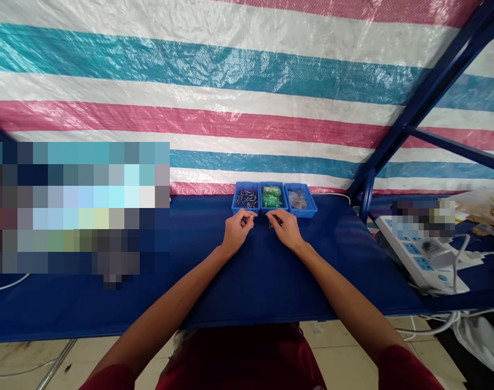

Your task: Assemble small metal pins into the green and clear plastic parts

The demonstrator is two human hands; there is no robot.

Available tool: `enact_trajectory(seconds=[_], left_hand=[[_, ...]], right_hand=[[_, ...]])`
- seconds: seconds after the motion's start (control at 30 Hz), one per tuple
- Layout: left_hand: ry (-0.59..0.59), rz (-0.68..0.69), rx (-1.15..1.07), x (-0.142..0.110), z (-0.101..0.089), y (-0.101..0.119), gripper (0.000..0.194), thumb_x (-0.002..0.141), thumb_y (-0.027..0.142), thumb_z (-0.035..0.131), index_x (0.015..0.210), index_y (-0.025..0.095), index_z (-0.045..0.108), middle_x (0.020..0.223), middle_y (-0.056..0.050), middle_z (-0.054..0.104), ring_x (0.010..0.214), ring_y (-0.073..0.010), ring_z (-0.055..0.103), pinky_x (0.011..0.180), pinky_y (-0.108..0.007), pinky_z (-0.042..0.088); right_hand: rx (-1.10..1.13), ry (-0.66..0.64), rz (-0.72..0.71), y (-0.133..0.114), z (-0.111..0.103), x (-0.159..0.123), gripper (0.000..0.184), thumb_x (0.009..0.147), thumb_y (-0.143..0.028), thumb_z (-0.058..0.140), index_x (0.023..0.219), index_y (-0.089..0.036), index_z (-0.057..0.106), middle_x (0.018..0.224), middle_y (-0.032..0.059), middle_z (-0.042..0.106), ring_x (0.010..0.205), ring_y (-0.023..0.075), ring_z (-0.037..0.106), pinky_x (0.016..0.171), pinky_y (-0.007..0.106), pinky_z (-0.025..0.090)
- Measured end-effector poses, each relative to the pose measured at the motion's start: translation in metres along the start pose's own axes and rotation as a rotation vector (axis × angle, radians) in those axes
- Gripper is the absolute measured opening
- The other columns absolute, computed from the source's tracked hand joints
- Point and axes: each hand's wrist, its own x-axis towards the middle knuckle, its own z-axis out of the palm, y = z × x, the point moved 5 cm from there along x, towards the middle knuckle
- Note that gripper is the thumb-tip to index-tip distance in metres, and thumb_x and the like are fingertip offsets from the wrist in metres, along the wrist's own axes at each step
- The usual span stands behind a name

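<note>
Three small blue bins stand side by side at the far edge of the blue surface. The left bin (234, 202) holds many small dark metal pieces that look like screws or pins. Green plastic-looking pieces lie in the middle bin (274, 209), and the right bin (310, 213) has clear or whitish packets. Just in front of the left bin, my left hand (238, 230) has thumb and fingertips pinched together. My right hand (286, 227) pinches in front of the middle bin, with something thin and dark at its fingers. What either hand holds is too small to name.
A white power strip (417, 254) with cables lies at the right, near a clear plastic bag (480, 206). A blue metal frame (397, 130) slants up on that side. Striped plastic sheeting (247, 70) hangs behind. The left area is pixelated.
</note>
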Motion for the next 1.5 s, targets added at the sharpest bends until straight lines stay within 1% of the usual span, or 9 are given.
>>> enact_trajectory(seconds=[0.1,0.23,0.4,0.5,0.63,0.83,1.07,1.3,1.5], left_hand=[[-0.020,0.006,0.000,0.000,0.002,-0.002,0.016,0.088,0.030,0.049,0.078,0.017,0.052,0.088,-0.003,0.069,0.052,-0.0071,0.054,0.054,-0.021,0.046],[-0.050,0.026,0.044,0.001,0.003,-0.003,0.020,0.091,0.034,0.047,0.088,0.017,0.058,0.078,-0.001,0.065,0.059,-0.0100,0.056,0.061,-0.022,0.047],[-0.062,0.132,0.118,0.002,0.002,0.003,0.027,0.093,0.036,0.047,0.091,0.018,0.067,0.085,-0.005,0.068,0.077,-0.0159,0.061,0.075,-0.027,0.048],[-0.046,0.130,0.105,0.003,0.002,0.002,0.026,0.089,0.038,0.053,0.089,0.019,0.071,0.081,-0.005,0.068,0.070,-0.0151,0.060,0.071,-0.027,0.048],[0.017,0.044,0.024,0.003,0.000,-0.006,0.022,0.082,0.039,0.063,0.086,0.019,0.071,0.078,-0.003,0.070,0.062,-0.0140,0.059,0.063,-0.026,0.049],[-0.015,0.012,-0.008,0.003,0.001,-0.013,0.027,0.088,0.039,0.054,0.093,0.019,0.071,0.083,-0.005,0.072,0.065,-0.0152,0.063,0.061,-0.025,0.049],[-0.091,-0.033,-0.022,0.002,0.005,-0.006,0.029,0.085,0.038,0.058,0.105,0.019,0.064,0.061,0.003,0.063,0.057,-0.0119,0.058,0.062,-0.022,0.046],[-0.078,-0.042,-0.053,0.001,0.005,-0.003,0.027,0.086,0.039,0.056,0.103,0.018,0.062,0.056,0.005,0.058,0.052,-0.0099,0.053,0.060,-0.021,0.042],[-0.088,-0.049,-0.064,-0.001,0.007,-0.004,0.028,0.086,0.039,0.057,0.104,0.018,0.062,0.056,0.005,0.059,0.050,-0.0092,0.051,0.057,-0.021,0.041]], right_hand=[[0.009,0.003,0.012,0.000,0.000,0.000,0.035,0.095,-0.043,0.042,0.087,-0.019,0.067,0.076,0.0058,0.064,0.063,0.0161,0.056,0.060,0.028,0.046],[0.023,0.016,0.014,0.000,0.000,0.000,0.036,0.094,-0.043,0.042,0.086,-0.019,0.067,0.075,0.0061,0.063,0.062,0.0166,0.057,0.060,0.029,0.047],[0.021,0.022,0.020,0.001,-0.001,0.000,0.035,0.094,-0.044,0.043,0.086,-0.020,0.067,0.074,0.0054,0.064,0.062,0.0165,0.057,0.060,0.029,0.047],[0.018,0.028,0.019,0.001,-0.001,0.000,0.035,0.094,-0.043,0.042,0.086,-0.019,0.067,0.072,0.0050,0.063,0.062,0.0163,0.057,0.060,0.029,0.046],[0.020,0.035,0.018,0.001,-0.001,0.000,0.033,0.094,-0.042,0.043,0.086,-0.019,0.066,0.073,0.0051,0.063,0.061,0.0159,0.056,0.059,0.028,0.046],[0.021,0.024,0.012,-0.002,-0.002,0.000,0.035,0.094,-0.043,0.043,0.086,-0.019,0.067,0.073,0.0054,0.064,0.060,0.0159,0.056,0.059,0.029,0.046],[0.035,-0.025,-0.027,-0.003,0.001,-0.002,0.029,0.092,-0.042,0.047,0.091,-0.020,0.067,0.078,0.0054,0.063,0.066,0.0164,0.058,0.062,0.028,0.047],[0.076,-0.079,-0.059,-0.006,0.005,-0.003,0.024,0.090,-0.041,0.053,0.090,-0.021,0.067,0.074,0.0044,0.060,0.066,0.0162,0.057,0.061,0.028,0.048],[0.062,-0.124,-0.056,-0.008,0.006,-0.003,0.027,0.092,-0.040,0.049,0.086,-0.020,0.066,0.075,0.0042,0.060,0.066,0.0160,0.057,0.063,0.028,0.046]])
